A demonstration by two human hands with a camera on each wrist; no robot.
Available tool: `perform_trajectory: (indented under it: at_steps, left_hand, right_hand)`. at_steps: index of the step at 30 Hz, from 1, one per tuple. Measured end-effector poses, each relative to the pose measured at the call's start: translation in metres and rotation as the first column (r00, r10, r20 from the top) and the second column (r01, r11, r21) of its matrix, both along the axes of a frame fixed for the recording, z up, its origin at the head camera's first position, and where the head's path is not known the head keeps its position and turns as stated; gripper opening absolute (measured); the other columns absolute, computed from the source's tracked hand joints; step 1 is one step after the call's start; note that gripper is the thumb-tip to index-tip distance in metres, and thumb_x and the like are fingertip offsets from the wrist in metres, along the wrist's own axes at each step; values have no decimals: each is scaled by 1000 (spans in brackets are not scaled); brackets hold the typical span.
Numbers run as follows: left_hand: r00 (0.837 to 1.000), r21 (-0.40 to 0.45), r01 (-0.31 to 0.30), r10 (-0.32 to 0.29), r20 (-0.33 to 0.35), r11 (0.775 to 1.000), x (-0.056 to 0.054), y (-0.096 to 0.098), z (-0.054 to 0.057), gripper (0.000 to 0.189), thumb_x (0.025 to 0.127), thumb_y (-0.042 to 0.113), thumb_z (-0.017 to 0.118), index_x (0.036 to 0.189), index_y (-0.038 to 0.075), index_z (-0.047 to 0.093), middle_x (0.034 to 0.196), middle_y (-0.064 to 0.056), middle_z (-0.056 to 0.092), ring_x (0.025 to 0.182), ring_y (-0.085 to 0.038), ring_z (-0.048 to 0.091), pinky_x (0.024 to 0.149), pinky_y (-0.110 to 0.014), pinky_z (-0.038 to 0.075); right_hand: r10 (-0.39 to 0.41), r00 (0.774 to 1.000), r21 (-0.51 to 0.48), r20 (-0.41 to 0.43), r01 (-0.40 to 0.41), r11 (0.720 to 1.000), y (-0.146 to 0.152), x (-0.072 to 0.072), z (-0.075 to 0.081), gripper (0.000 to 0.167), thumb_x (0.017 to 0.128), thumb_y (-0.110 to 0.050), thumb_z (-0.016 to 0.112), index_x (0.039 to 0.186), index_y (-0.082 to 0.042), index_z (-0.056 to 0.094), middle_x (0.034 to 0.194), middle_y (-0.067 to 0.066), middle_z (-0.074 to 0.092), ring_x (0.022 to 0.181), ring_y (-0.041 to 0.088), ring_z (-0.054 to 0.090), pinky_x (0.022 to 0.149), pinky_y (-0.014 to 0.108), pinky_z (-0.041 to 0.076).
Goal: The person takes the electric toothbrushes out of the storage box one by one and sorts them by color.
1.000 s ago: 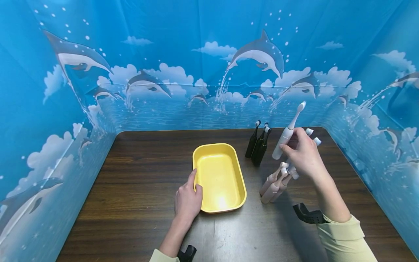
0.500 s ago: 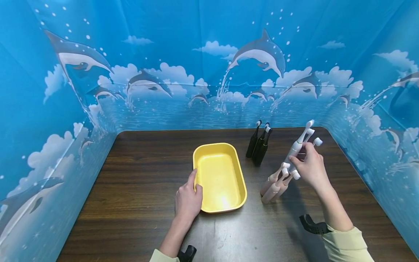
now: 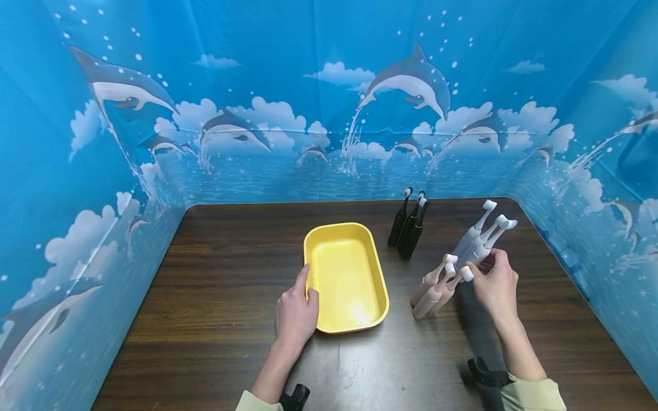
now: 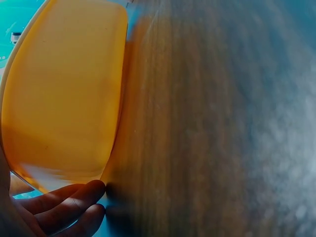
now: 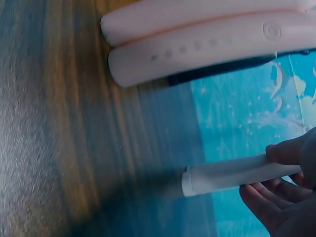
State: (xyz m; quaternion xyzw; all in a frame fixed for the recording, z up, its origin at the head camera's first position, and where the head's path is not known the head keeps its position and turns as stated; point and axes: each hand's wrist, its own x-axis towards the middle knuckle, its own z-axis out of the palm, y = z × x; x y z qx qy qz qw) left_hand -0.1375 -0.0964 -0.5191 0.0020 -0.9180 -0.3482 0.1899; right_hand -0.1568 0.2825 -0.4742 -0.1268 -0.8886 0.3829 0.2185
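Observation:
My right hand (image 3: 496, 285) pinches a white electric toothbrush (image 3: 478, 250) by its handle, upright among other white electric toothbrushes (image 3: 469, 235) on the table's right side. In the right wrist view, the thumb and fingertips lie on opposite sides of the white handle (image 5: 222, 175). My left hand (image 3: 296, 311) holds the left side of a yellow tray (image 3: 380, 279): index finger and thumb at the rim, the other fingers (image 4: 79, 202) against the outer wall in the left wrist view. Several pale pink electric toothbrushes (image 3: 429, 299) stand left of my right hand.
Several black electric toothbrushes (image 3: 408, 228) stand upright behind the pink ones, right of the tray. The dark wooden table (image 3: 221, 274) ends at a blue dolphin-print curtain (image 3: 288, 142) around the back and sides.
My right hand has brought the white toothbrush right and down, from beside the black ones to the other white ones. My left hand and the tray have stayed in place.

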Motion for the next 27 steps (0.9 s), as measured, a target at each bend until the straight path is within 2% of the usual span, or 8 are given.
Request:
perform_trajectory:
  at_steps: [6,9,12,16,19,24,27]
  left_hand:
    - [1000,1,1,-1,22,1000,0,1,3,51,92,9,58,143,11,61,103,-23,74,62,-33,63,55,-47,47]
    - [1000,9,1,-1,31,1000,1,1,4,51,92,9,59,144,10,60,102,-23,74,59,-29,60,54,-43,45]
    - [1000,6,-2,2,30,1000,1,2,4,51,92,9,59,143,11,61,103,-23,74,61,-31,62,54,-45,46]
    - [999,1,-6,6,34,1000,2,2,4,52,92,11,57,143,12,61,107,-22,74,69,-37,68,58,-50,49]
    - [999,1,-4,4,44,1000,2,2,4,51,93,12,56,144,13,60,109,-22,74,70,-36,68,59,-50,49]
    - [998,-4,-2,2,59,1000,2,3,5,51,93,11,57,145,13,60,109,-21,74,68,-33,66,57,-47,48]
    - [998,-6,-6,6,62,1000,1,3,6,51,93,10,59,145,12,60,109,-21,74,69,-34,67,58,-47,48]
  right_hand:
    - [-82,997,-20,7,82,996,9,1,-8,42,91,0,71,126,12,51,112,33,67,101,46,69,67,4,34]
    - [-114,993,-20,10,114,993,14,-2,-12,42,91,0,70,127,12,52,112,33,67,101,46,68,69,11,35]
    - [-130,991,-24,18,130,991,19,-7,-15,41,93,-1,68,128,13,51,113,33,65,102,47,66,72,19,39]
    - [-123,992,-31,22,124,992,24,-15,-16,42,93,1,65,129,14,49,114,35,64,104,49,64,82,41,49]
    - [-105,994,-33,15,106,994,27,-19,-18,42,93,2,63,130,15,48,115,37,63,105,52,63,89,56,46]
    - [-71,997,-29,14,71,997,27,-23,-17,42,92,5,62,130,16,47,116,39,61,106,55,61,93,60,44]
    - [-48,998,-10,29,48,999,27,-23,-16,41,92,5,62,129,16,47,113,39,61,103,54,60,91,61,43]
